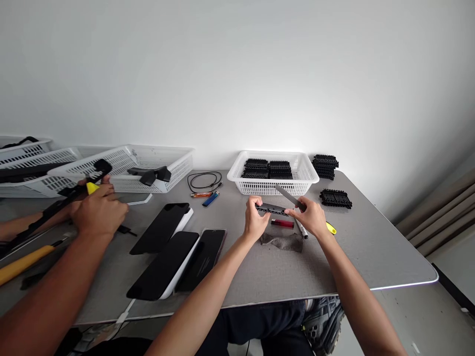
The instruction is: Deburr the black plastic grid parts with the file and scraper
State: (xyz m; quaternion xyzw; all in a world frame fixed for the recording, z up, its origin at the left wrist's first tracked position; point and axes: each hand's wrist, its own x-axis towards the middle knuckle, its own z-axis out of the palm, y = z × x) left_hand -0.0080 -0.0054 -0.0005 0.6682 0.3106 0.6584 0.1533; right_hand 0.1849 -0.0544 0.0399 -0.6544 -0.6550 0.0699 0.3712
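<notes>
My left hand is closed on the left end of a black plastic piece with toothed edges, held tilted above the table. My right hand grips a flat grey file, its blade pointing up and left over the black piece; the yellow handle end sticks out below the palm. My right thumb touches the right end of the black piece. Beneath the hands lie a red lighter, a white marker partly covered by my hand, and a crumpled grey cloth.
A white basket with similar black pieces stands behind my hands; more pieces are stacked at right, with a single one nearer. Phones, lighters and a cable lie left. A co-worker's hands hold a long black part.
</notes>
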